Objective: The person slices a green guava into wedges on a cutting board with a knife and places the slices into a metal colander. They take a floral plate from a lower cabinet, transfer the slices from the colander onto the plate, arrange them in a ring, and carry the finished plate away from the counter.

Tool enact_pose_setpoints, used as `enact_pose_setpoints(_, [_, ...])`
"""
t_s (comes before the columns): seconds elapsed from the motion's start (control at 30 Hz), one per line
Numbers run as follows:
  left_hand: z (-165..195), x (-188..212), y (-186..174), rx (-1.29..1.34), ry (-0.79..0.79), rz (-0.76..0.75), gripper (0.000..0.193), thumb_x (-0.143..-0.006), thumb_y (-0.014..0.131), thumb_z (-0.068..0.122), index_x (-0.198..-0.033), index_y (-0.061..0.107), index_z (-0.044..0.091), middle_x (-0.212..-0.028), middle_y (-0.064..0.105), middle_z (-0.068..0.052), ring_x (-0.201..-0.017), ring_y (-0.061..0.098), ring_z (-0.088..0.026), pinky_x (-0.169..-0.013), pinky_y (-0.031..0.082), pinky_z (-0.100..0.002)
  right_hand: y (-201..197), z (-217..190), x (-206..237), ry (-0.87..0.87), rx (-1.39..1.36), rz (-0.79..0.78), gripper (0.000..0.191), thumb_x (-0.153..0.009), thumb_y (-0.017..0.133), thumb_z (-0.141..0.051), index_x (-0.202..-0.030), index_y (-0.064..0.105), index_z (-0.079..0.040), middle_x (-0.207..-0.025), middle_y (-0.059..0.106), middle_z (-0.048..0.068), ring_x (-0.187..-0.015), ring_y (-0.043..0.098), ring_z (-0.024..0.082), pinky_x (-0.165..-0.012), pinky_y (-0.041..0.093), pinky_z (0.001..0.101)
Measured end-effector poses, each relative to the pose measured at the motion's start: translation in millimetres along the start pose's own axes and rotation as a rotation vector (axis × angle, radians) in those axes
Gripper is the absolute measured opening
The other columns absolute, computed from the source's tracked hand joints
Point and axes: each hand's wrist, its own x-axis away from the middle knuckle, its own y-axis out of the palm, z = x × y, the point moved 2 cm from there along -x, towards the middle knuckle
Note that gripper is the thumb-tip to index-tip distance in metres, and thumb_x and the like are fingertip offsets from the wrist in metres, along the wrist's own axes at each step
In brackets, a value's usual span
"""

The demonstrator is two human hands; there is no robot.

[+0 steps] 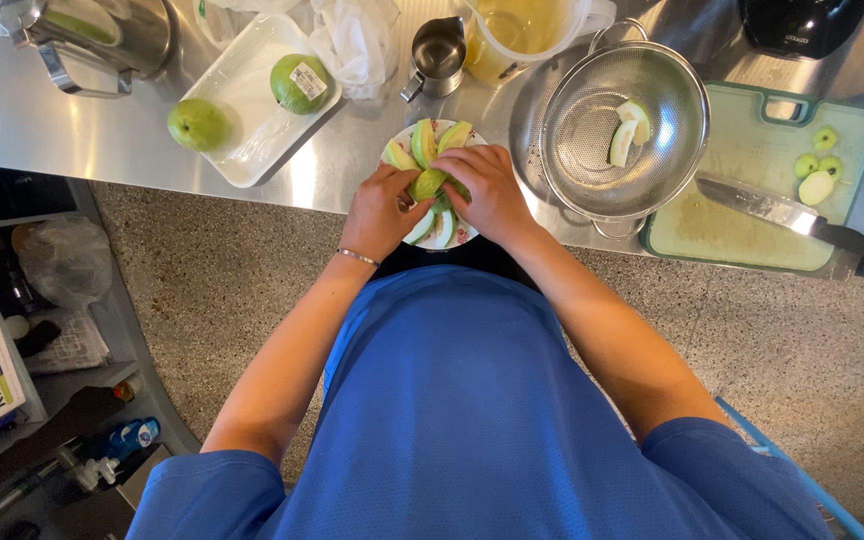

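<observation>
A small round plate (452, 237) at the near edge of the steel counter (82, 140) carries green guava wedges (424, 140) fanned around it. Both hands meet over the plate's middle. My left hand (382, 208) and my right hand (487, 185) pinch the same green wedge (428, 184) between their fingertips, just above the other slices. The hands hide part of the plate and its lower wedges.
A steel colander (592, 160) with two wedges stands right of the plate. Further right a green cutting board (752, 230) bears a knife (782, 212) and fruit scraps. A white tray (242, 90) with whole guavas (299, 82) lies left; a kettle, small jug and pitcher stand behind.
</observation>
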Motion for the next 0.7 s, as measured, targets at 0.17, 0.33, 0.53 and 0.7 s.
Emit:
enact_pose_setpoints(0.17, [7.5,20.3,-3.4,0.023,-0.104,0.024,0.064,-0.076,0.09,0.017,-0.133,0.064,0.004,-0.093,0.069,-0.013,-0.072,0.074,-0.02,-0.064,0.061,-0.031,2.6,0.3,-14.7,-0.175,-0.059,-0.175,0.037,-0.086,0.077,-0.008,-0.121,0.068,-0.011,-0.123,0.068,0.004,-0.115,0.062,0.025,-0.103,0.04,0.0419])
enact_pose_setpoints(0.33, [1.6,30.8,4.1,0.172,-0.232,0.025,0.074,-0.075,0.087,0.011,-0.142,0.057,0.003,-0.093,0.071,-0.011,-0.079,0.077,-0.017,-0.066,0.064,-0.027,6.3,1.1,-30.8,-0.27,-0.088,-0.343,0.032,-0.085,0.074,-0.006,-0.115,0.068,-0.01,-0.119,0.07,0.004,-0.112,0.064,0.025,-0.1,0.043,0.0412])
enact_pose_setpoints(0.53, [-12.6,39.9,15.1,0.381,-0.294,0.076,0.07,-0.077,0.085,0.005,-0.141,0.057,0.001,-0.099,0.07,-0.01,-0.087,0.078,-0.016,-0.07,0.065,-0.027,18.7,2.7,-40.8,-0.3,-0.22,-0.435,0.029,-0.087,0.071,-0.003,-0.116,0.067,-0.006,-0.117,0.071,0.01,-0.112,0.066,0.031,-0.098,0.051,0.042])
enact_pose_setpoints(0.7, [-14.8,38.6,20.1,0.368,-0.292,0.139,0.068,-0.076,0.087,0.007,-0.138,0.06,0.001,-0.1,0.069,-0.01,-0.087,0.078,-0.016,-0.069,0.065,-0.028,17.0,7.6,-42.0,-0.299,-0.233,-0.419,0.026,-0.087,0.071,-0.003,-0.113,0.068,-0.007,-0.117,0.072,0.01,-0.114,0.066,0.03,-0.1,0.051,0.0426])
